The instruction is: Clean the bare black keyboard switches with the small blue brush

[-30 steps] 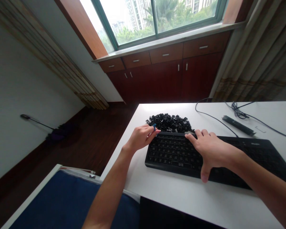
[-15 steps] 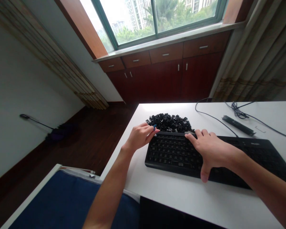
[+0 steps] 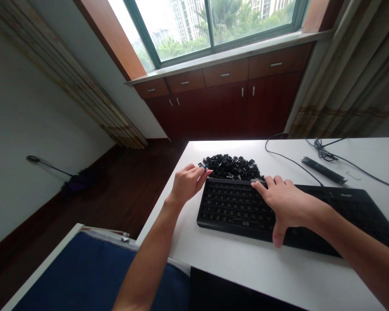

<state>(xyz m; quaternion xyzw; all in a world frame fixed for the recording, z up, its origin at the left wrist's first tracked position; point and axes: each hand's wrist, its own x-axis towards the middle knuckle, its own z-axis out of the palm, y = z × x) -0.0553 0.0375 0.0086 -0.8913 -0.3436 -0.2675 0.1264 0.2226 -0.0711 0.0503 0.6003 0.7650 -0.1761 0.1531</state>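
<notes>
A black keyboard (image 3: 236,203) with its keycaps off lies along the white table. My left hand (image 3: 187,183) is closed in a pinch on a small blue tool (image 3: 205,168), just beyond the keyboard's far left corner; the tool's exact kind is too small to make out. Behind the keyboard sits a pile of loose black keycaps (image 3: 231,166), close to my left fingertips. Across the keyboard's middle rests my right hand (image 3: 288,203), fingers spread over the far edge and thumb toward the near edge.
A long black strip (image 3: 324,169) and a thin bent metal wire (image 3: 353,176) lie behind the keyboard at the right. A black cable (image 3: 326,149) loops near them. A blue fabric chair or bed (image 3: 90,268) stands at the table's near left. A folded umbrella (image 3: 79,181) leans by the wall.
My left hand with the small blue tool has shifted slightly left, away from the keyboard's far left corner. My right hand stays in place on the keyboard.
</notes>
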